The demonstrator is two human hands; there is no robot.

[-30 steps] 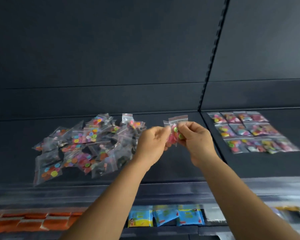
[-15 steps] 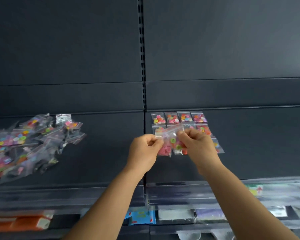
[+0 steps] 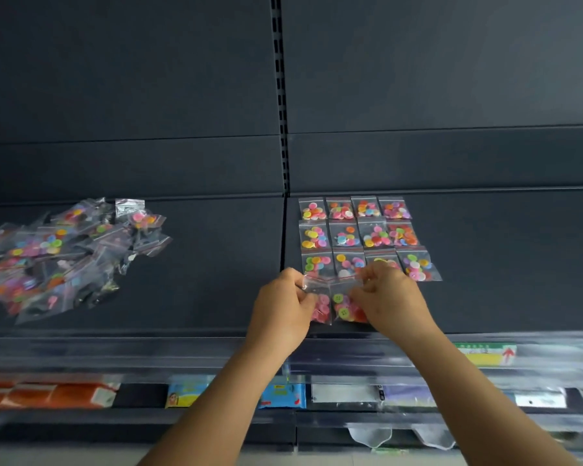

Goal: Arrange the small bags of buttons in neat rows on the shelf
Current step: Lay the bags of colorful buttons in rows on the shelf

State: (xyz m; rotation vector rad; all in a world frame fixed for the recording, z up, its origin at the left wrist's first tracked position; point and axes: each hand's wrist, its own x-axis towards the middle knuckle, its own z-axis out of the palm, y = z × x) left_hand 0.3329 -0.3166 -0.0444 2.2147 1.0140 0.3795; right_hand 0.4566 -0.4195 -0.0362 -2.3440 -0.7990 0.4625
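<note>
Both hands hold small bags just in front of the grid, the three neat rows of four already laid on the shelf. The left hand pinches the top corner of a bag of pink buttons, and the right hand pinches the top of a bag with green and red buttons; on both, the fingers are clamped on the plastic at the zip edge. The two bags touch or overlap, low over the shelf, below the grid's front row. The step looks like starting a fourth row. To do it well, set the pink bag directly under the grid's leftmost column, its zip edge parallel to the row above, then the second bag beside it, edges meeting without overlap. Press each flat so the buttons spread. The loose pile waits well to the left of the grid.
</note>
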